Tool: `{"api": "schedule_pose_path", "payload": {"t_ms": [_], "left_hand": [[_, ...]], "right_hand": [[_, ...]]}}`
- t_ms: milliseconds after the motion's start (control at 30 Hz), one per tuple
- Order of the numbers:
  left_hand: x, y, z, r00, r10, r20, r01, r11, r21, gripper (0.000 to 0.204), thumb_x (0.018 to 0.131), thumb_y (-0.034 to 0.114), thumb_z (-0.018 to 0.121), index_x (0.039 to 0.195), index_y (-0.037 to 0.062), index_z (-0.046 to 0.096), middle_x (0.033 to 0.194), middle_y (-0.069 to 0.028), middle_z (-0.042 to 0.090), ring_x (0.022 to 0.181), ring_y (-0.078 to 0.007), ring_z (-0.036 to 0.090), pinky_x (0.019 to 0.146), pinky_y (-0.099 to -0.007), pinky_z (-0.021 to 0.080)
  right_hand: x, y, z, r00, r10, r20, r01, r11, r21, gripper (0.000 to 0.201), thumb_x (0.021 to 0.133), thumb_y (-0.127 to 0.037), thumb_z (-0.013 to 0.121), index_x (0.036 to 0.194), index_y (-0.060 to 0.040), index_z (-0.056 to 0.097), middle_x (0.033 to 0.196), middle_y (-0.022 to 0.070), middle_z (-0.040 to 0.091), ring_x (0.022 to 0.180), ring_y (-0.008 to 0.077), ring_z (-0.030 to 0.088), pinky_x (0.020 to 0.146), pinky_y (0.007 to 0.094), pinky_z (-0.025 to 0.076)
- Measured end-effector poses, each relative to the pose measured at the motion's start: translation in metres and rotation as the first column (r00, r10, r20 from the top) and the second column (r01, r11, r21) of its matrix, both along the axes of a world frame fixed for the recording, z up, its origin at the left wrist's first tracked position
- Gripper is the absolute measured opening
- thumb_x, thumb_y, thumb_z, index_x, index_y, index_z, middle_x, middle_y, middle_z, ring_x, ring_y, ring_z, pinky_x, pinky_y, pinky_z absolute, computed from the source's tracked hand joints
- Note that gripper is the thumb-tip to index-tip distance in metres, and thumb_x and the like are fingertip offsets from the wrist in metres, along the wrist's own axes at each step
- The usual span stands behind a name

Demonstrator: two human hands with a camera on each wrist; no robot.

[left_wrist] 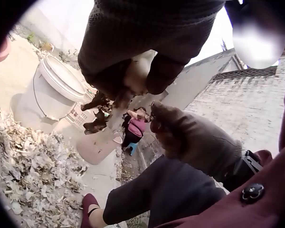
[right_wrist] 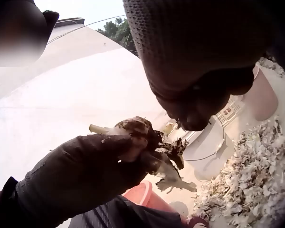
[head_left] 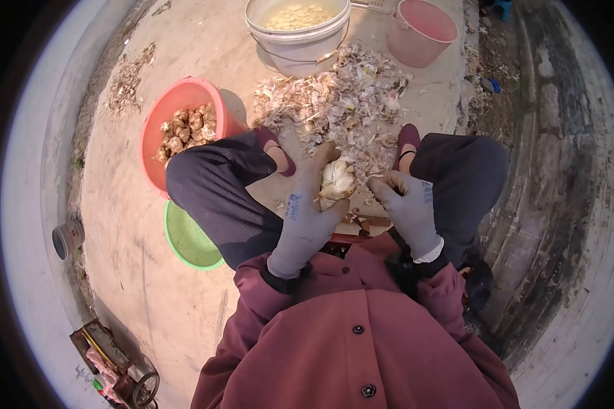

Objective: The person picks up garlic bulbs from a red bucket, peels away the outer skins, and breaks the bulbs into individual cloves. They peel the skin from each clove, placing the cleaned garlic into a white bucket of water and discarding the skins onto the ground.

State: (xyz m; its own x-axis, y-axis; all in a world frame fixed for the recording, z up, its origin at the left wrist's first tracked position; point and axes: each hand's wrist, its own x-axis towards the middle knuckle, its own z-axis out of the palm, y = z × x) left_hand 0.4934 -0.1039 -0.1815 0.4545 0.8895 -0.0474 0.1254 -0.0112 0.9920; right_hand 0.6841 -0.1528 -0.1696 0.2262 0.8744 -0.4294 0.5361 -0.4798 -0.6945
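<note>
Seated on a bare concrete floor [head_left: 150, 286], knees apart, buttoned maroon coat. Ahead, a heap of papery garlic skins [head_left: 334, 102]; beyond it a white plastic bucket [head_left: 297, 34] of peeled cloves and a pink bucket [head_left: 423, 31]. To the left, an orange basin [head_left: 158, 129] of knobbly unpeeled bulbs, a green basin [head_left: 187, 238] nearer. Grey knitted gloves, blue print at each cuff, too small to read. Left hand [head_left: 307, 211] raised between the knees, fingers curled round a garlic bulb [head_left: 337, 180] with loose white husk. Right hand [head_left: 406, 204] just beside it, fingertips bunched; whether pinching a skin, cannot tell.
</note>
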Motion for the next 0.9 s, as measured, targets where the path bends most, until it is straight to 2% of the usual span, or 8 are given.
{"api": "schedule_pose_path", "payload": {"t_ms": [133,167,200,233,300,533,700,900], "left_hand": [[0.001,0.001,0.000,1.000,-0.012,-0.022,0.013,0.999,0.037,0.083,0.075,-0.004,0.059,0.152,-0.0033,0.029,0.145,-0.0177,0.047,0.135,-0.0237,0.044,0.114,-0.0342,0.033],[0.001,0.002,0.002,1.000,-0.013,-0.025,0.015,0.996,0.087,0.082,0.075,-0.005,0.058,0.152,-0.0030,0.029,0.144,-0.0182,0.047,0.135,-0.0243,0.044,0.113,-0.0344,0.034],[0.001,0.001,0.003,0.999,-0.015,-0.029,0.019,0.991,0.131,0.081,0.075,-0.006,0.056,0.151,-0.0028,0.030,0.144,-0.0188,0.047,0.135,-0.0249,0.045,0.113,-0.0347,0.035],[0.002,0.001,0.004,0.999,-0.020,-0.028,0.023,0.991,0.131,0.081,0.075,-0.006,0.056,0.151,-0.0028,0.030,0.144,-0.0188,0.047,0.135,-0.0249,0.045,0.113,-0.0347,0.035],[0.001,0.000,0.006,0.999,-0.023,0.036,0.021,0.999,0.029,0.079,0.075,-0.009,0.054,0.150,-0.0024,0.032,0.142,-0.0200,0.048,0.135,-0.0266,0.046,0.112,-0.0353,0.036],[0.007,0.001,0.012,0.967,-0.113,-0.226,0.166,0.958,0.232,0.078,0.072,-0.012,0.052,0.147,-0.0010,0.035,0.137,-0.0219,0.048,0.128,-0.0348,0.049,0.108,-0.0393,0.040],[0.009,0.007,0.009,0.946,-0.137,-0.293,0.255,0.873,0.415,0.073,0.073,-0.007,0.061,0.142,-0.0011,0.041,0.129,-0.0248,0.050,0.115,-0.0428,0.052,0.097,-0.0449,0.045],[0.006,0.018,0.044,0.898,0.040,-0.438,0.239,0.791,0.563,0.070,0.070,0.001,0.069,0.137,0.0044,0.048,0.130,-0.0209,0.052,0.113,-0.0412,0.054,0.091,-0.0452,0.046]], "right_hand": [[0.005,-0.004,-0.058,0.868,-0.070,-0.491,0.176,0.969,0.173,0.025,0.092,-0.023,0.065,0.089,0.0020,0.064,0.074,0.0127,0.062,0.063,0.0196,0.057,0.060,0.0331,0.045],[0.004,-0.005,-0.059,1.000,0.019,-0.003,-0.016,0.900,0.435,0.026,0.092,-0.023,0.065,0.088,0.0027,0.063,0.073,0.0108,0.060,0.063,0.0162,0.055,0.059,0.0315,0.044],[0.002,-0.008,-0.060,0.871,-0.008,0.491,-0.299,0.784,0.543,0.027,0.092,-0.023,0.065,0.086,0.0035,0.063,0.072,0.0088,0.059,0.063,0.0127,0.053,0.058,0.0299,0.043],[0.001,-0.008,-0.051,0.871,-0.011,0.492,-0.297,0.786,0.543,0.027,0.092,-0.023,0.065,0.086,0.0035,0.063,0.072,0.0088,0.059,0.063,0.0127,0.053,0.058,0.0299,0.043],[-0.002,-0.003,-0.023,0.920,-0.199,-0.339,0.265,0.951,0.161,0.028,0.091,-0.024,0.066,0.085,0.0030,0.062,0.071,0.0086,0.059,0.064,0.0115,0.054,0.059,0.0294,0.043],[-0.009,-0.005,-0.002,0.769,-0.037,-0.639,0.204,0.960,0.190,0.039,0.092,-0.021,0.068,0.124,-0.0004,0.058,0.099,0.0063,0.063,0.083,0.0122,0.056,0.075,0.0289,0.048],[-0.014,-0.010,-0.016,0.920,0.169,-0.354,-0.042,0.940,0.339,0.057,0.091,-0.022,0.068,0.139,-0.0009,0.048,0.117,0.0118,0.061,0.098,0.0148,0.059,0.085,0.0298,0.049],[-0.022,-0.005,0.002,0.596,-0.086,-0.798,0.282,0.953,0.107,0.052,0.092,-0.007,0.062,0.140,0.0017,0.044,0.121,0.0079,0.057,0.104,0.0114,0.057,0.091,0.0262,0.050]]}}
